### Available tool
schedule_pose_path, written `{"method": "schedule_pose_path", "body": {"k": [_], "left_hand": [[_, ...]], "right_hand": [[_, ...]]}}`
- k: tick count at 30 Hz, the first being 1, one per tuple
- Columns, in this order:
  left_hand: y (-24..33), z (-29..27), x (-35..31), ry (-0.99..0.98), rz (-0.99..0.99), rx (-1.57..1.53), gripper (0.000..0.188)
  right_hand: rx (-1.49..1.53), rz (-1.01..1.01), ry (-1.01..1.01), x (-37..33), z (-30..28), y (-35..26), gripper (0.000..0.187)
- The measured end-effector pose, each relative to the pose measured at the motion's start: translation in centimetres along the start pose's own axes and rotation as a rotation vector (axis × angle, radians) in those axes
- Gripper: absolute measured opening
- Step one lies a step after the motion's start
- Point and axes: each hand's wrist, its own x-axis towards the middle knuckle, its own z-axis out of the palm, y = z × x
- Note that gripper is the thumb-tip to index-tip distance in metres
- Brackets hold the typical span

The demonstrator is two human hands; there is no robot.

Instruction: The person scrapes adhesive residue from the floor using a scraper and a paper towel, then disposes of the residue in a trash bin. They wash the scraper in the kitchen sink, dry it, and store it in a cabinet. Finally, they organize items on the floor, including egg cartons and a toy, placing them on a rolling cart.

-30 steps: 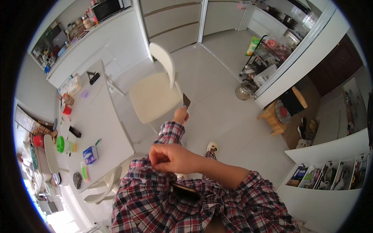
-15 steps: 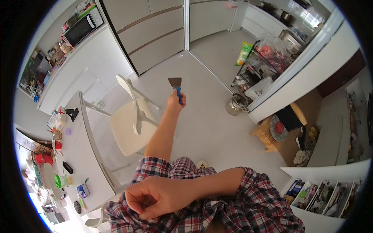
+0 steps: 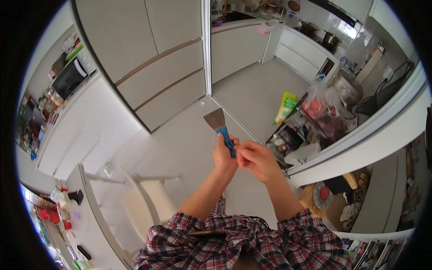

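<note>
A putty knife (image 3: pixel 215 119) with a wide grey metal blade and a blue handle is held out in front of me, its blade pointing up and slightly left. My left hand (image 3: pixel 225 155) is closed around the handle, thumb along its side. Against the butt of the handle, my right hand (image 3: pixel 257 158) has its fingers curled and pinched together. Whatever those fingertips may hold is hidden or too small to make out.
A cream chair (image 3: pixel 150 202) stands at the left beside a white table (image 3: pixel 96 225) with scattered small items. Ahead are tall cabinets (image 3: pixel 166 81) and a sliding-door track. To the right stand a loaded black rack (image 3: pixel 292 130), a green-yellow bag (image 3: pixel 285 108) and a woven stool (image 3: pixel 308 198).
My right hand has moved from my waist at the left up to the putty knife's handle. The blade has tilted left, and the view has shifted toward the kitchen.
</note>
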Motion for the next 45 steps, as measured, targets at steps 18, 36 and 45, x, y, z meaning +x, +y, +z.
{"method": "schedule_pose_path", "body": {"k": [18,36,45], "left_hand": [[-3.3,11.5,33.3,-0.131,-0.406,0.189,0.042],[-2.6,25.4,68.2,-0.048,-0.364,0.187,0.044],[0.1,32.3,86.2,-0.061,-0.323,0.230,0.038]], "right_hand": [[0.106,-0.107,0.838,20.0,-27.6,-2.6,0.007],[-0.216,0.020,0.612,51.8,-43.4,-15.7,0.008],[-0.354,0.044,0.540,70.9,-53.3,-25.0,0.010]]}}
